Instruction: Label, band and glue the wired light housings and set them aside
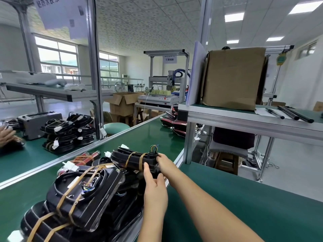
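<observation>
Black light housing [119, 157], two tan bands [130, 158] round it, coloured wires [154, 147] on top, left hand [154, 187] and right hand [165, 163] gripping it

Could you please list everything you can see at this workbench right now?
held housing: one, black with tan bands, above the near pile
near pile of housings: several, black, tan-banded, bench lower left
far stacks of housings: two stacks, black, left bench
grey device: one, grey, left of the far stacks
cardboard box: one, brown, on the raised shelf
rods: several, black, shelf right of the box
bench mat: one, green, under everything
stool: one, pale green, beyond the bench
another person's hand: one, left edge
left hand: grips the held housing's near end
right hand: fingers curled over its top
</observation>
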